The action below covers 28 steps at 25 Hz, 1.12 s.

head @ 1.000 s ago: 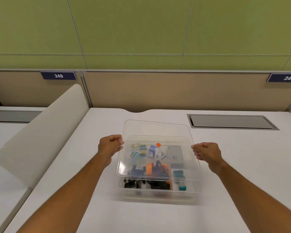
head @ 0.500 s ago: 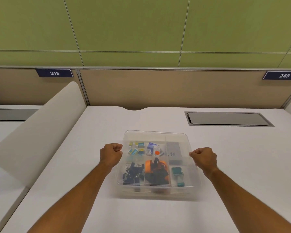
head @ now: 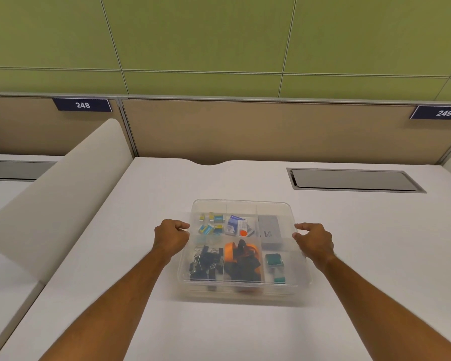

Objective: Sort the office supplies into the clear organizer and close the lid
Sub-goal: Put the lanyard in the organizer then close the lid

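Left hand [head: 170,237] at 9 o'clock and right hand [head: 315,241] at 3 o'clock pinch the lid's edges on the clear organizer [head: 245,287] (binder clips [head: 205,264] at 7 o'clock inside)

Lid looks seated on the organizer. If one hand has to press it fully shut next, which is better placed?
Neither clearly. The left hand and right hand flank the clear organizer at matching mid-side spots, each touching the lid edge. Pressing with both seems most natural.
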{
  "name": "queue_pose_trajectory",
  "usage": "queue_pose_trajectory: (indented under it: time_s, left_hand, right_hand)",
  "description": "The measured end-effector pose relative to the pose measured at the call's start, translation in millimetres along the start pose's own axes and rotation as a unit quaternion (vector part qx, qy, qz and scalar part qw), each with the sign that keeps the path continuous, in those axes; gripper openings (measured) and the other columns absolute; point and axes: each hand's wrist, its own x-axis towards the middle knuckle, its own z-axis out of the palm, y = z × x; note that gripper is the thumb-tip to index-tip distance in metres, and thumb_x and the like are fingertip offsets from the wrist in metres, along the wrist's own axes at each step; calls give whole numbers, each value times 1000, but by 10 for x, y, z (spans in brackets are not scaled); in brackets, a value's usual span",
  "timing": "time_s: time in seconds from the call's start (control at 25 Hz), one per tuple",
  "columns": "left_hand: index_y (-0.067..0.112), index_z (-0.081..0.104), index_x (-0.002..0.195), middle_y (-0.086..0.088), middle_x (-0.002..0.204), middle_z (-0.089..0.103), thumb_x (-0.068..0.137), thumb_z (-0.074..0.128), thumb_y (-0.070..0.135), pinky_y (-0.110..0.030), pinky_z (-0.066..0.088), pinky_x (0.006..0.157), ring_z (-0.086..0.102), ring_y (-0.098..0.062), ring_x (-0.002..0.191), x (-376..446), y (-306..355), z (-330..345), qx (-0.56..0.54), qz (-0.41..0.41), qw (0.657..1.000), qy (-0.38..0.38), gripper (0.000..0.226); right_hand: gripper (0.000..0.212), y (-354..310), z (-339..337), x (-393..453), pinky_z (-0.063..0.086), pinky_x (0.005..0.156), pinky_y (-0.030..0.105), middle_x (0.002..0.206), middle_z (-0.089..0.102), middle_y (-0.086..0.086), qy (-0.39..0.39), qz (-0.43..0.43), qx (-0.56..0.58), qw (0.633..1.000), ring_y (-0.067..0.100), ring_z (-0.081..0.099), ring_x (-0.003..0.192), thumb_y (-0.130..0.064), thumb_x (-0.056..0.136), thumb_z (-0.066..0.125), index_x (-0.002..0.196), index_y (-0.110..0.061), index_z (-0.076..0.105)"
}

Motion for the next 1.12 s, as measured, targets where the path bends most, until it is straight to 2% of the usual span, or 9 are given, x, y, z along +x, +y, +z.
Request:
queue_pose_trajectory:
  time_s: [0.16,0.28,0.4,0.48,0.6,0.72,0.8,0.92,1.12]
  left_hand:
    - [10,71,106,-16,107,69,78,73,6,-45,58,83,67,-31,89,48,-31,2,-6,-22,1000,-9,28]
    - [11,71,107,-15,107,69,79,71,9,-44,58,82,67,-30,87,39,-36,4,5,-13,1000,-9,28]
    - [10,65,120,-13,121,64,87,65,13,-40,52,94,63,-30,105,-24,-103,3,55,36,997,-31,33]
    - [8,59,126,-10,129,56,89,64,19,-37,45,99,55,-27,117,-116,-177,-3,113,101,988,-36,39]
    - [11,49,136,-8,141,43,85,66,41,-38,37,105,41,-23,130,-325,-249,-5,134,169,975,-55,62]
    - [24,29,148,-2,157,23,64,55,80,-44,29,112,23,-23,143,-545,-285,27,191,164,959,-127,105]
    - [30,11,152,1,162,6,50,44,94,-48,23,115,11,-24,147,-605,-318,49,251,162,941,-156,124]
    - [33,-3,151,1,162,-6,42,39,99,-50,21,115,6,-27,148,-604,-333,63,288,166,926,-180,134]
    - [32,-2,151,0,162,-6,38,37,100,-50,22,115,6,-27,148,-596,-320,75,282,158,929,-177,138]
  right_hand:
    - [35,-8,0,4,56,86,50,125,64,9,-6,11,-15,1000,33,65,100,-28,86,70,118,-18,64]
    - [35,-10,13,-37,54,90,47,127,63,8,1,8,-48,999,32,64,103,-30,89,65,122,-19,62]
    - [47,-30,45,-123,48,96,48,134,59,8,-14,-16,-81,996,32,59,115,-42,90,61,131,-19,56]
    - [71,-38,73,-213,46,99,50,138,54,11,-48,-49,-103,992,33,54,122,-60,83,59,138,-18,47]
    - [110,-65,129,-378,37,105,58,149,34,13,-100,-72,-172,977,37,35,135,-83,61,57,150,-28,22]
    - [129,-43,184,-516,21,110,63,161,-1,11,-162,-108,-207,959,41,7,146,-92,45,52,150,-41,-4]
    - [137,-10,193,-581,14,113,63,160,-17,12,-193,-117,-230,947,41,-9,146,-94,39,51,148,-42,-14]
    - [139,45,202,-625,10,113,62,157,-27,13,-207,-123,-267,933,39,-20,144,-91,40,53,147,-39,-20]
    - [137,46,233,-621,10,113,63,156,-30,11,-206,-124,-281,929,39,-22,144,-91,41,50,145,-39,-23]
